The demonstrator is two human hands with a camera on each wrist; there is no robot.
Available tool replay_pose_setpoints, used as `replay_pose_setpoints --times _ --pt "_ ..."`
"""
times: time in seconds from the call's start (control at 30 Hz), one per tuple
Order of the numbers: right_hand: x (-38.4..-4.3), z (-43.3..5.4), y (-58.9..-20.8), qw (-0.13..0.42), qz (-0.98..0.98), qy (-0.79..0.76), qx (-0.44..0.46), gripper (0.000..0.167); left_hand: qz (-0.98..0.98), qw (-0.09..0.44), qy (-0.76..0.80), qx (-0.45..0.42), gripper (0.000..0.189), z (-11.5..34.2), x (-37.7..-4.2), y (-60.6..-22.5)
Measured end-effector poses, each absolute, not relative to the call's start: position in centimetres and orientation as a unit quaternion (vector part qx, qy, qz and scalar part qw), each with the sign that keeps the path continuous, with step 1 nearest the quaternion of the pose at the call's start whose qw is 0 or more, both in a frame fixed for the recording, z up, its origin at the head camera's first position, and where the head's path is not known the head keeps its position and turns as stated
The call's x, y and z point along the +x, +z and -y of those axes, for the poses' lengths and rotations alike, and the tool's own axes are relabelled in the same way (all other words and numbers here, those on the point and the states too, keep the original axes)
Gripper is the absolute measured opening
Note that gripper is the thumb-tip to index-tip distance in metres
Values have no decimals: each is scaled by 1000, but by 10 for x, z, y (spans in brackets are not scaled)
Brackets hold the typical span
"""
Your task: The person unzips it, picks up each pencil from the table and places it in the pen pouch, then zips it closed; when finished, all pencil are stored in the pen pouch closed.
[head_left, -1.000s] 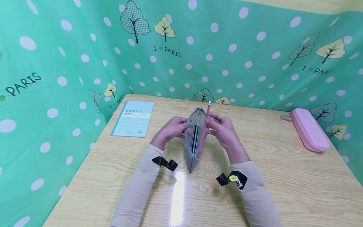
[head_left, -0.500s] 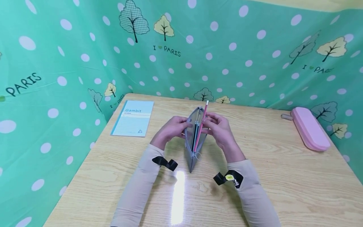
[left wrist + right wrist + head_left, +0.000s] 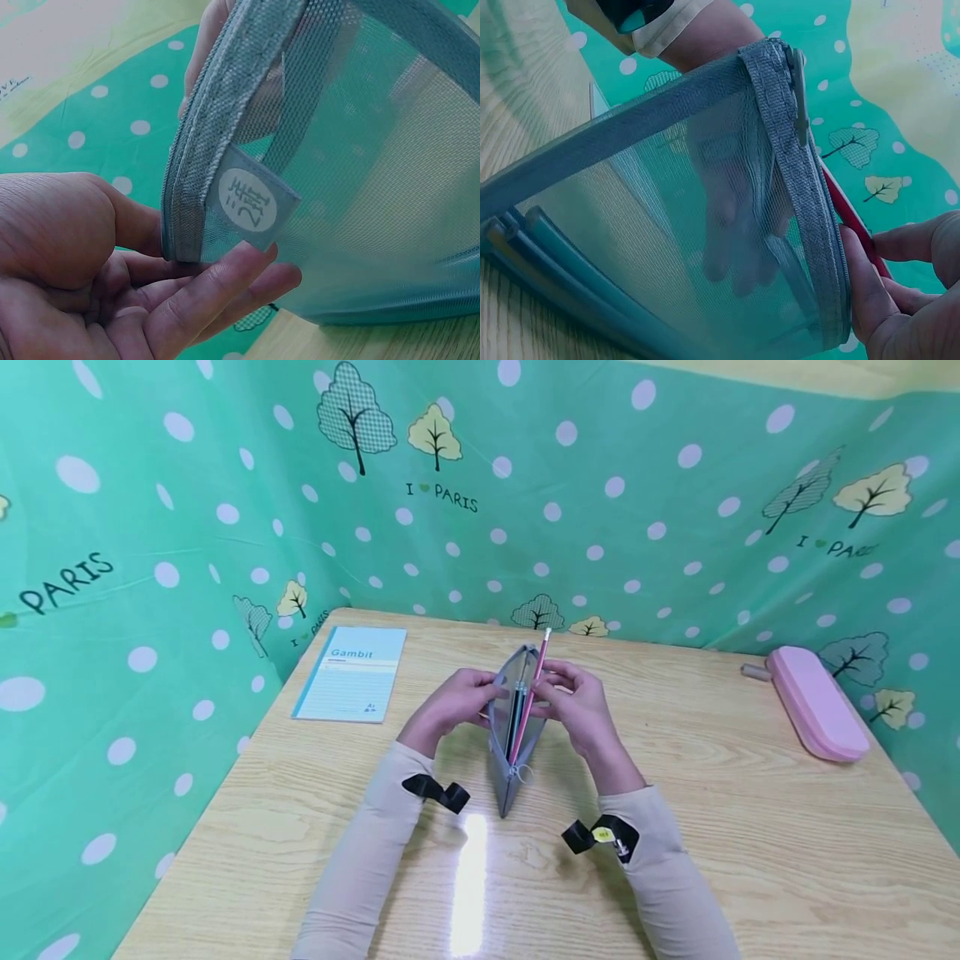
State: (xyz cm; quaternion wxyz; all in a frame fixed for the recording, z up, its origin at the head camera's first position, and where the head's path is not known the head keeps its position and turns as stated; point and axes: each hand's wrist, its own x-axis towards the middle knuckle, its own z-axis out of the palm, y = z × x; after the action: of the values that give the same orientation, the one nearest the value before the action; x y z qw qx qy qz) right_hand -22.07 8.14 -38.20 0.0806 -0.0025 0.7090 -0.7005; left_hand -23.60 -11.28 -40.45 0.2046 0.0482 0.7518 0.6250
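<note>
A grey mesh zip pouch [image 3: 502, 781] stands on the table with its zipped top spread wide. My left hand [image 3: 459, 700] grips its left side, thumb at the rim; a fabric tag [image 3: 253, 201] shows beside the fingers in the left wrist view. My right hand [image 3: 583, 703] pinches a red pencil [image 3: 543, 653] between thumb and fingers, against the pouch's right rim. The pencil leans with its white eraser end up, its lower part inside the pouch. Several dark pencils [image 3: 516, 718] lie within; through the mesh, dark rods [image 3: 577, 277] appear in the right wrist view.
A light blue notebook [image 3: 351, 675] lies at the table's back left. At the far right is a pink pencil case [image 3: 819, 703], with a small grey object [image 3: 756, 672] beside it. A green patterned curtain [image 3: 525, 510] borders the wooden table [image 3: 720, 827].
My right hand has shifted slightly left with the red pencil, which moved from along the right rim to closer to the dark pencils. The left hand and pouch have stayed nearly still.
</note>
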Motion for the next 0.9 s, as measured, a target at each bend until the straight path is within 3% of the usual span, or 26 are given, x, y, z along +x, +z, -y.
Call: replay_pose_setpoints --times 0.9 --pt "-217 -80 -380 80 -733 -675 -15 45 -751 204 626 50 36 113 -236 -406"
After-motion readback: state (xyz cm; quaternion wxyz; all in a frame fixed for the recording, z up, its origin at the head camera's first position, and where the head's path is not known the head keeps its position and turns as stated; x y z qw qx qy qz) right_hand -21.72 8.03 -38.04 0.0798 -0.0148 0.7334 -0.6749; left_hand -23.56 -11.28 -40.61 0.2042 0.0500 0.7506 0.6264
